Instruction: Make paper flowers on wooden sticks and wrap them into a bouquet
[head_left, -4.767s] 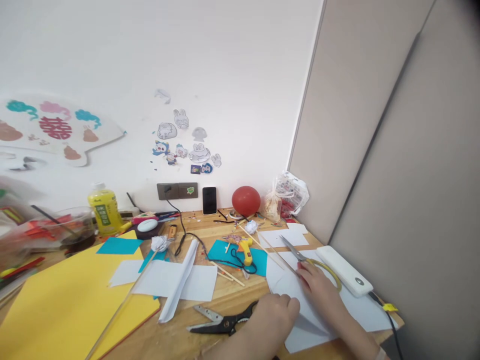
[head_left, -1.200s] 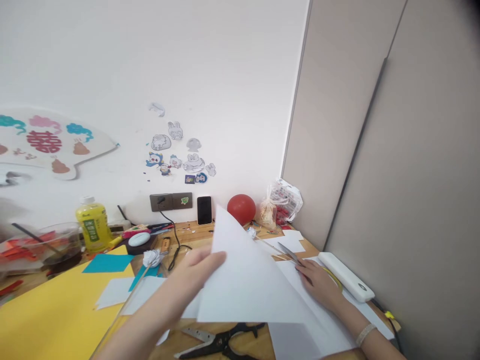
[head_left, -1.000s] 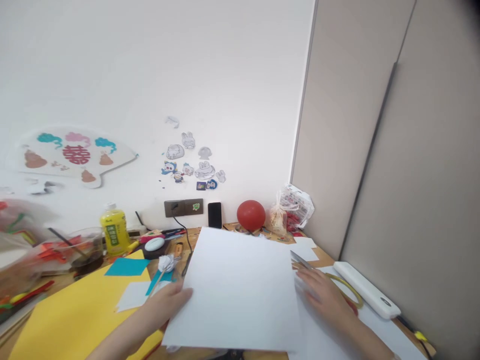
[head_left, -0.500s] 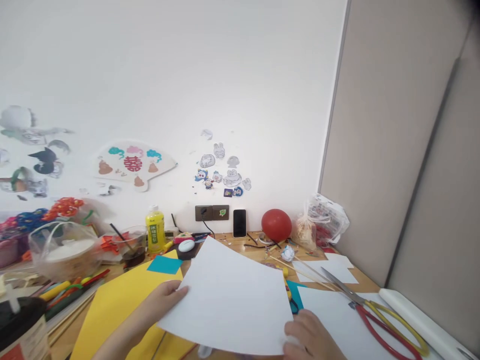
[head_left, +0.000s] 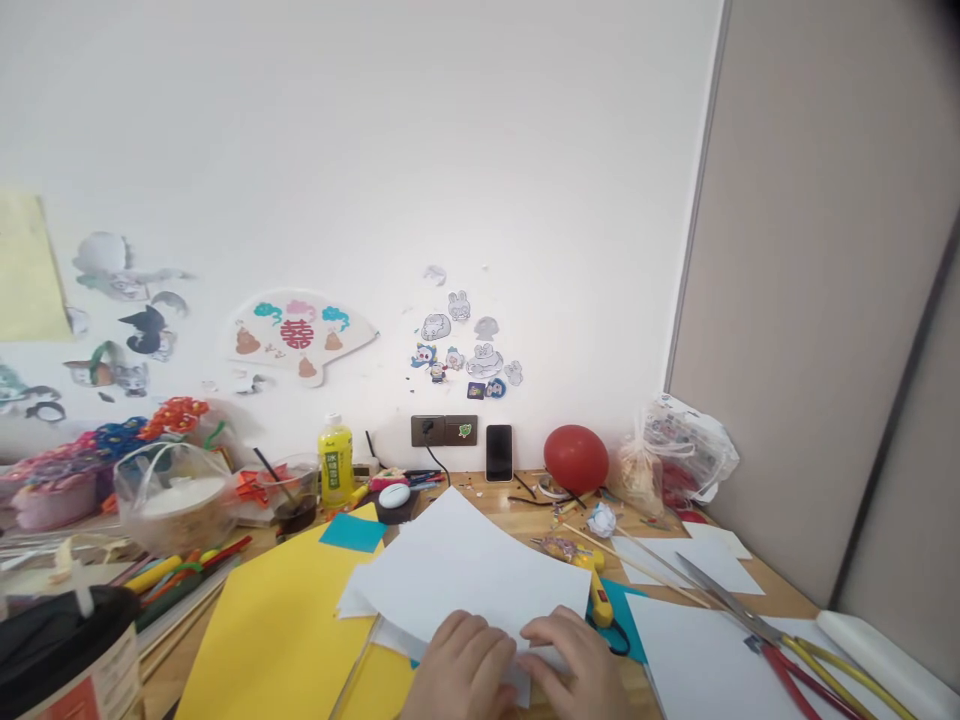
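Observation:
A white paper sheet lies on the wooden desk, partly over a big yellow card. My left hand and my right hand rest side by side on the sheet's near edge, fingers pressing down on it. Both hands are cut off by the bottom of the view. A yellow glue gun on teal paper lies just right of the sheet.
Red-and-yellow scissors lie on white sheets at the right. At the back stand a red balloon, a phone, a yellow bottle and a plastic bag. A bowl and a dark-lidded cup sit at the left.
My left hand lifted the white sheet from the right and carried it left. The sheet now lies flat over the yellow card, with both hands pressing its near edge. My view turned left.

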